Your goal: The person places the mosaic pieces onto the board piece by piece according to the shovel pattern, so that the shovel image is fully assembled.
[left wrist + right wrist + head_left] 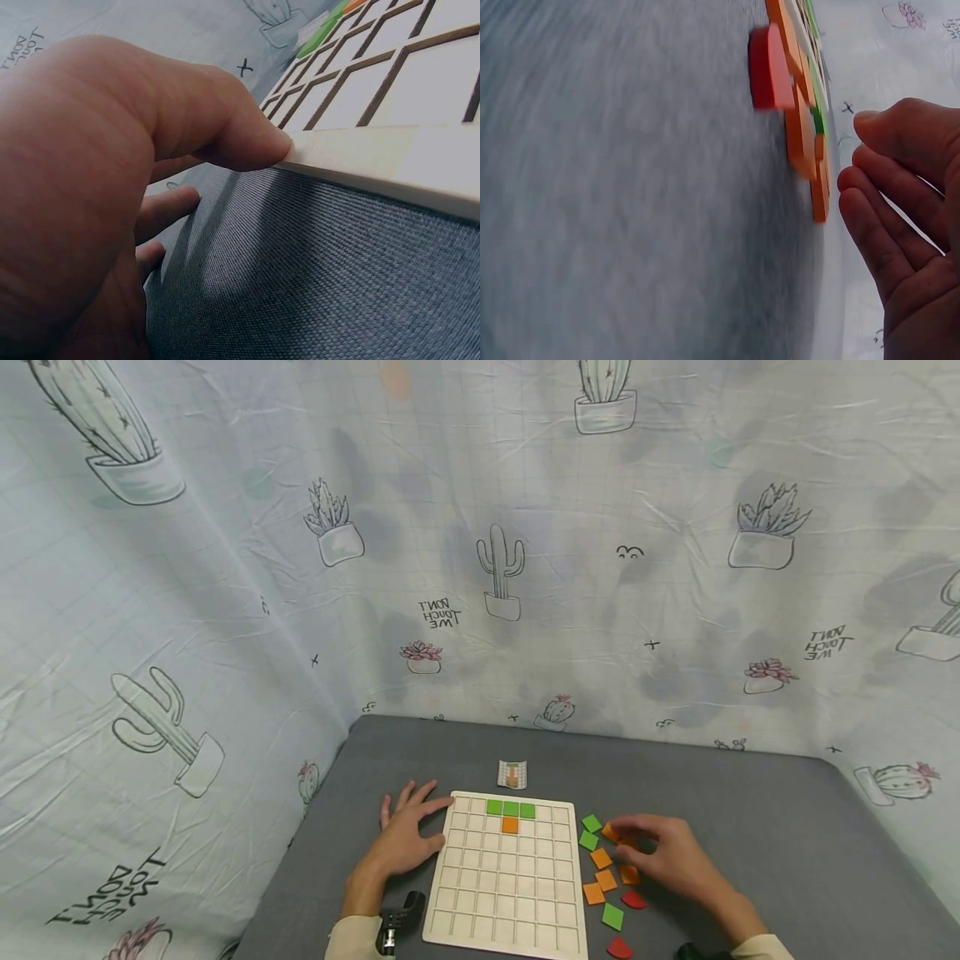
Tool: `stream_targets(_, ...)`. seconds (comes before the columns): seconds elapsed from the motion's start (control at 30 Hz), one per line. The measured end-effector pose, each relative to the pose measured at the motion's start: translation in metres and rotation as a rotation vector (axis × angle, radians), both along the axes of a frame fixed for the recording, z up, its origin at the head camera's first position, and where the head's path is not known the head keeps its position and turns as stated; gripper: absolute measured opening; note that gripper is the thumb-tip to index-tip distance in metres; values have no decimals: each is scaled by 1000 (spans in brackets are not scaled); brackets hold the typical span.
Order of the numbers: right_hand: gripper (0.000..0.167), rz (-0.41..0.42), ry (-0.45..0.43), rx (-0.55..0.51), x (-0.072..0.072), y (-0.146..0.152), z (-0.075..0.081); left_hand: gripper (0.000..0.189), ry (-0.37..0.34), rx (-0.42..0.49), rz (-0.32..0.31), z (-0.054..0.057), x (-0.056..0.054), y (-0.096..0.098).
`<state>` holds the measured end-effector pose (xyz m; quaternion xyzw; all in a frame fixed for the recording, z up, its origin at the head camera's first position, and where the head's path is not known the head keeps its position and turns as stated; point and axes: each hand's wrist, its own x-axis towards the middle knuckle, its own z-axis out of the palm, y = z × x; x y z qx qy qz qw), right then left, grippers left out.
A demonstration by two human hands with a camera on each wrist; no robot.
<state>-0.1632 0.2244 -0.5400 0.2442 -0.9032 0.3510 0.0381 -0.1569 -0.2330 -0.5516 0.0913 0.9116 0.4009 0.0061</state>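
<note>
A pale wooden grid board (pixel 495 887) lies on the grey table. Three green square tiles (pixel 511 808) sit side by side in its top row, with one orange square tile (pixel 510 825) below the middle one. My left hand (pixel 405 839) rests at the board's left edge, thumb tip (pixel 274 146) against its side and fingers spread. Over the loose tiles right of the board hovers my right hand (pixel 671 856), its fingers loosely bent and nothing visible between them. Near its fingertips lie orange tiles (pixel 628 875), partly covered by the hand in the head view.
More loose tiles lie along the board's right side: orange squares (pixel 601 858), a green square (pixel 612 916) and red rounded wedges (pixel 619 948). Behind the board is a small printed card (pixel 512 774). A cactus-print cloth (pixel 570 610) hangs behind the table.
</note>
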Motion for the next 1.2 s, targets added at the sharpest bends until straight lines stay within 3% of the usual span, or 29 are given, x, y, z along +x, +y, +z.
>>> stream_targets(0.33,33,-2,21,65,-5,16,3,62,-5,-5,6,-2,0,1)
stream_targets(0.67,37,41,-20,62,-10,21,0,61,-10,-5,6,-1,0,1)
stream_targets(1.03,41,18,58,94,-5,23,-4,62,-10,-9,8,-2,0,1)
stream_targets(1.2,40,14,45,97,-4,23,-4,62,-14,-12,11,-3,0,1)
